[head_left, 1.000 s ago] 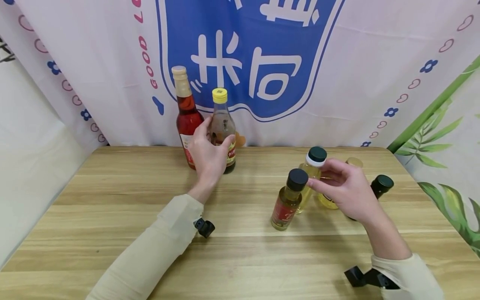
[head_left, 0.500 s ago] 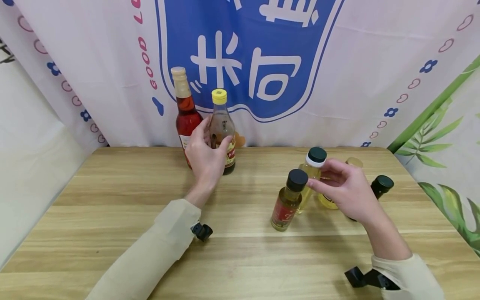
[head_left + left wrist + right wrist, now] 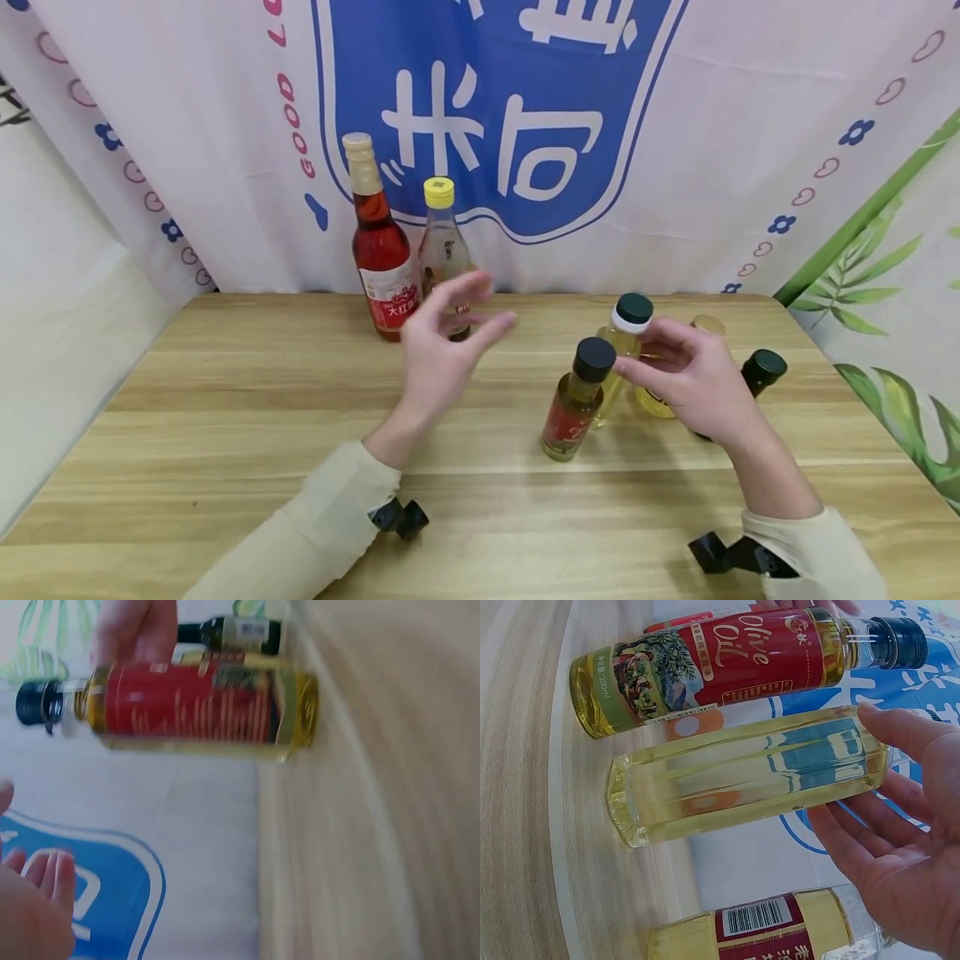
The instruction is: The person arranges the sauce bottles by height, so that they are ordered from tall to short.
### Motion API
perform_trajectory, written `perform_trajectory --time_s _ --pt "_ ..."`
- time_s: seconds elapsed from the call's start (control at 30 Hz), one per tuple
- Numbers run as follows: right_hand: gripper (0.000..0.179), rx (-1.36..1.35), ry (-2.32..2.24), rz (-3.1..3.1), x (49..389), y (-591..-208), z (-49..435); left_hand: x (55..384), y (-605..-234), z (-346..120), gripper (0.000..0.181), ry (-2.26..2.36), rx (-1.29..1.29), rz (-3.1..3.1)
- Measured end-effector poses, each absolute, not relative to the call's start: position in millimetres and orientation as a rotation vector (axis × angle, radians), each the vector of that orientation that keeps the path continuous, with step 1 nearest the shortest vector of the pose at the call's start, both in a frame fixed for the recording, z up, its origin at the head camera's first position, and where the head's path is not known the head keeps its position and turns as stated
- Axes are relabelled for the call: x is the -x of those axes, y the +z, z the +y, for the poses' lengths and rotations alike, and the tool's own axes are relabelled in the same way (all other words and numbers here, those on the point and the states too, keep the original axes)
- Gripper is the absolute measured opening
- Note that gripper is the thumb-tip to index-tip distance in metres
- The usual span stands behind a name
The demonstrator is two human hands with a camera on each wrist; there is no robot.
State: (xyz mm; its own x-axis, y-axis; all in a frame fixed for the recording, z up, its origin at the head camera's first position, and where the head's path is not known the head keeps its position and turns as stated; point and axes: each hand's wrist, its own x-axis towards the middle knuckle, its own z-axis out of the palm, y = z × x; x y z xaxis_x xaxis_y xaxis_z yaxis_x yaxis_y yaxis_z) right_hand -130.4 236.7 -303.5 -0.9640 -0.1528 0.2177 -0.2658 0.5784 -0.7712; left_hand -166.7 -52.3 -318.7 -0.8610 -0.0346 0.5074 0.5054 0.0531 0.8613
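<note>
My left hand hovers in front of a yellow-capped bottle, fingers spread and holding nothing. Beside that bottle stands a tall bottle of red liquid labelled in red and white. My right hand holds a clear bottle of yellow oil near its top, thumb on one side and fingers on the other; its cap is dark green with a white collar. Just in front of it stands a small olive oil bottle with a red label and black cap. The left wrist view is blurred.
Behind my right hand stand a bottle of yellow liquid with a barcode label and a dark green bottle. All stand on a wooden table. A printed curtain hangs along the table's back edge.
My left hand has let go of the yellow-capped bottle and moved toward the right and nearer, uncovering the red bottle's label. The right hand and its oil bottle have stayed put.
</note>
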Motion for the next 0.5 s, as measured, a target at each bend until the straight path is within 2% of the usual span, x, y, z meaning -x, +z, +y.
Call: perform_trajectory --time_s 0.23,0.5 --pt "0.03 -0.363 1.325 -2.663 131.5 -302.7 237.8 145.6 -323.6 -28.9 0.052 -2.083 0.849 -2.161" --pt "0.03 -0.38 1.353 -2.656 131.6 -304.1 237.0 136.5 -330.7 -19.2 0.051 -2.019 0.873 -2.349"
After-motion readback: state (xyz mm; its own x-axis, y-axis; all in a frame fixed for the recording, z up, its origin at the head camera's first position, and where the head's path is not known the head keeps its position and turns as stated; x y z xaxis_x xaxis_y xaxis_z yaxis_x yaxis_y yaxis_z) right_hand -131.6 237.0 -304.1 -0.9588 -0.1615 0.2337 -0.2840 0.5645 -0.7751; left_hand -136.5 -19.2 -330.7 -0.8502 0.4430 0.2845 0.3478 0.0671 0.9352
